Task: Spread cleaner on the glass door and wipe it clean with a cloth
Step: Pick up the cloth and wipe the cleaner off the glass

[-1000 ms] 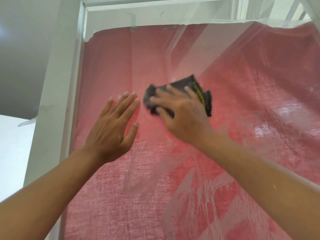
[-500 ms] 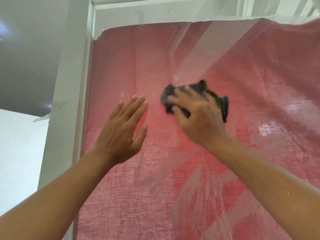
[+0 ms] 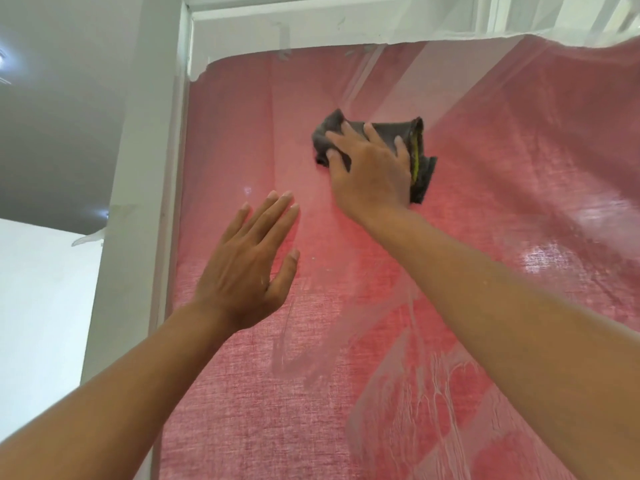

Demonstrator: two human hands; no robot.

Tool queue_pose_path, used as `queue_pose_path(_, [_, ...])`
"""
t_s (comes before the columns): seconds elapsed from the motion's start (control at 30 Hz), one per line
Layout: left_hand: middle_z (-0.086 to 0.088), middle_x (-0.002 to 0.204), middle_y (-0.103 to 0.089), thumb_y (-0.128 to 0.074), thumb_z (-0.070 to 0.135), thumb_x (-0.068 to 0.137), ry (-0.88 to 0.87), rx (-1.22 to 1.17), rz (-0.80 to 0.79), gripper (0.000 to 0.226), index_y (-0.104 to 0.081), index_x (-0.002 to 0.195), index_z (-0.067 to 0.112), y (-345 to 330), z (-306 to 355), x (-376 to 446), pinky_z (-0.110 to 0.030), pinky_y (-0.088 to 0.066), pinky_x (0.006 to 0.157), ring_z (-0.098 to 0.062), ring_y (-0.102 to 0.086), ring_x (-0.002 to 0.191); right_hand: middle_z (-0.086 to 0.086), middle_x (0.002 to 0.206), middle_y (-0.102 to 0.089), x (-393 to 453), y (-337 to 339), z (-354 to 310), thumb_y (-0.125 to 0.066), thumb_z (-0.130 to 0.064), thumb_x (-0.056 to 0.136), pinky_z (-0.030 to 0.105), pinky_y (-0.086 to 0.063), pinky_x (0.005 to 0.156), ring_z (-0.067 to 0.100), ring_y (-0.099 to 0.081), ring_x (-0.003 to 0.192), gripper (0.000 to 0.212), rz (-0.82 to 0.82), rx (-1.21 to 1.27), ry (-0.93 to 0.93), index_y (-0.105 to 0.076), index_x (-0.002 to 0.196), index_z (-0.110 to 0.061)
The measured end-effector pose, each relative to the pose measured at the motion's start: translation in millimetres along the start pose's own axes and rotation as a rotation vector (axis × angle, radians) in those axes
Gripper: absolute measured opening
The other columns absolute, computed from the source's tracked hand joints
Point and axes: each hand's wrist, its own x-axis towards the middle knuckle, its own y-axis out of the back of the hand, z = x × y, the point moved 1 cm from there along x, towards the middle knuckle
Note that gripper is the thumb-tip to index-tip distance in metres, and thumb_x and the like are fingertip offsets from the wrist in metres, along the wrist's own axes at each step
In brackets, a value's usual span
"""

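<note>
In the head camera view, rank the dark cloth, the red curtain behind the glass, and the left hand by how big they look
1. red curtain, which fills most of the view
2. left hand
3. dark cloth, partly hidden under the right hand

The left hand is nearer the camera and the cloth is partly covered, so those two are unsure.

Dark grey cloth (image 3: 388, 133), pink curtain (image 3: 519, 168)
</note>
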Motion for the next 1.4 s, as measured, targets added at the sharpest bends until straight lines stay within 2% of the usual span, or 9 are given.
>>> queue_pose_path(0.2, [-0.009, 0.165, -0.037, -0.041, 0.036, 0.101, 0.006, 0.025, 0.046, 0.063, -0.04, 0.158, 0.007, 3, 3, 0, -0.05, -0.025, 0.127, -0.023, -0.029, 0.156, -0.018, 0.159, -0.043, -6, -19, -32, -0.045, -0.036, 0.105, 0.048, -0.008, 0.127, 0.009, -0.028, 0.154, 0.038, -0.24, 0.018, 0.377, -0.058, 0.141, -0.043])
queue_pose_path(0.37, [-0.01, 0.159, -0.045, -0.047, 0.037, 0.098, -0.028, 0.044, 0.067, 0.061, -0.049, 0.151, 0.007, 8, 0, -12, -0.047, -0.032, 0.122, -0.027, -0.038, 0.15, -0.016, 0.162, -0.039, 9, -11, -27, -0.044, -0.036, 0.106, 0.048, -0.005, 0.127, 0.012, -0.024, 0.155, 0.039, -0.089, 0.011, 0.108, -0.055, 0.144, -0.042])
queue_pose_path(0.5, [-0.012, 0.156, -0.048, -0.05, 0.04, 0.095, 0.018, 0.056, 0.069, 0.064, -0.052, 0.148, 0.005, 14, -9, -25, -0.047, -0.032, 0.122, -0.029, -0.042, 0.147, -0.016, 0.159, -0.043, -30, -16, -32, -0.046, -0.036, 0.105, 0.048, -0.007, 0.127, 0.01, -0.027, 0.154, 0.039, -0.259, 0.03, 0.407, -0.057, 0.142, -0.042])
queue_pose_path(0.63, [-0.011, 0.155, -0.048, -0.05, 0.044, 0.095, 0.033, 0.069, 0.015, 0.065, -0.051, 0.148, 0.006, 17, -12, -37, -0.05, -0.035, 0.121, -0.029, -0.042, 0.147, -0.015, 0.16, -0.042, -24, -17, -33, -0.043, -0.034, 0.106, 0.049, -0.007, 0.126, 0.012, -0.026, 0.155, 0.039, -0.153, 0.036, 0.223, -0.057, 0.142, -0.04])
queue_pose_path(0.8, [-0.01, 0.159, -0.043, -0.048, 0.045, 0.097, 0.055, 0.049, 0.007, 0.066, -0.047, 0.152, 0.008, 15, -11, -39, -0.047, -0.031, 0.124, -0.028, -0.039, 0.149, -0.011, 0.156, -0.049, -57, -26, -38, -0.046, -0.033, 0.104, 0.053, -0.013, 0.125, 0.015, -0.034, 0.152, 0.038, -0.161, 0.029, 0.38, -0.062, 0.139, -0.035])
queue_pose_path(0.97, [-0.01, 0.162, -0.04, -0.043, 0.047, 0.098, 0.091, 0.045, 0.009, 0.068, -0.044, 0.153, 0.008, 12, -5, -44, -0.054, -0.027, 0.124, -0.029, -0.033, 0.153, -0.008, 0.152, -0.054, -66, -17, -17, -0.05, -0.033, 0.102, 0.057, -0.012, 0.125, 0.02, -0.038, 0.151, 0.038, 0.078, 0.018, 0.072, -0.064, 0.137, -0.034])
queue_pose_path(1.1, [-0.007, 0.172, -0.022, -0.036, 0.046, 0.103, 0.08, 0.036, -0.024, 0.069, -0.029, 0.163, 0.012, 8, -5, -49, -0.053, -0.012, 0.13, -0.022, -0.013, 0.161, -0.006, 0.149, -0.057, -105, -19, -8, -0.051, -0.032, 0.101, 0.058, -0.021, 0.124, 0.019, -0.044, 0.147, 0.038, -0.018, 0.004, 0.409, -0.066, 0.136, -0.03])
queue_pose_path(1.27, [-0.004, 0.174, -0.01, -0.032, 0.044, 0.105, 0.083, 0.046, -0.062, 0.068, -0.021, 0.166, 0.016, 6, -6, -53, -0.054, -0.005, 0.13, -0.021, -0.003, 0.162, -0.008, 0.149, -0.057, -115, -9, 2, -0.054, -0.031, 0.1, 0.058, -0.014, 0.126, 0.019, -0.042, 0.148, 0.037, 0.051, 0.037, 0.182, -0.067, 0.135, -0.032])
queue_pose_path(1.4, [-0.006, 0.174, -0.011, -0.031, 0.042, 0.104, 0.063, 0.041, -0.075, 0.068, -0.021, 0.165, 0.014, 8, -6, -54, -0.053, -0.006, 0.13, -0.02, -0.003, 0.162, -0.008, 0.146, -0.06, -144, -12, 2, -0.054, -0.031, 0.098, 0.058, -0.023, 0.123, 0.017, -0.046, 0.145, 0.037, -0.068, 0.03, 0.525, -0.07, 0.132, -0.031])
